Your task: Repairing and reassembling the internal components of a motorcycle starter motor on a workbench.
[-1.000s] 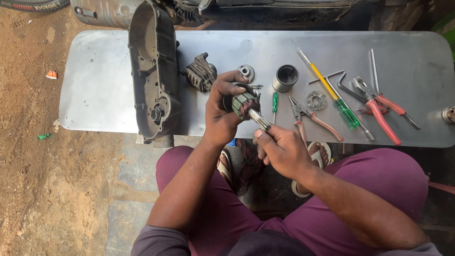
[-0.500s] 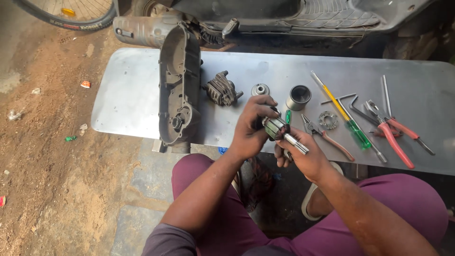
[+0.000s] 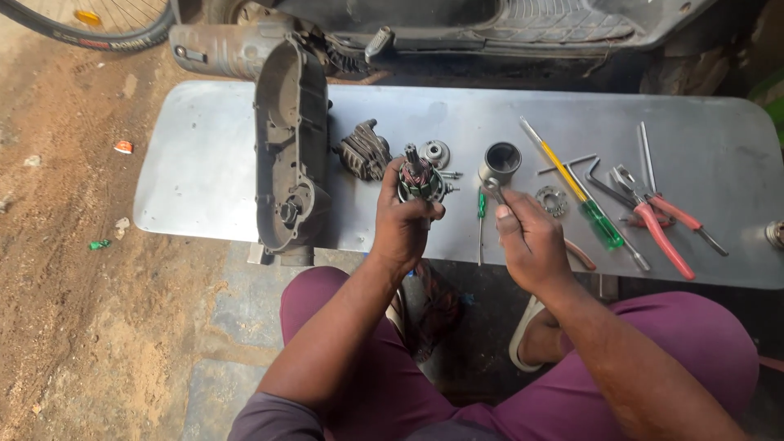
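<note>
My left hand (image 3: 404,224) grips a small motor armature (image 3: 420,181) upright over the grey metal sheet (image 3: 204,163); its copper windings and shaft end show above my fingers. My right hand (image 3: 531,241) is closed on a short metal tool (image 3: 492,189), whose tip lies at the foot of an open metal cylinder housing (image 3: 500,162). The hands are apart, with a thin green-handled screwdriver (image 3: 481,214) on the sheet between them.
A long dark engine cover (image 3: 290,155) lies at the left, with a brush-holder part (image 3: 363,151) and a small round cap (image 3: 436,152) beside it. To the right lie a yellow-green screwdriver (image 3: 576,192), red pliers (image 3: 657,224), hex keys (image 3: 600,181) and a small gear (image 3: 551,200).
My right hand has left the armature and moved right with the metal tool to the cylinder housing. My left hand has turned the armature upright. The head view has shifted.
</note>
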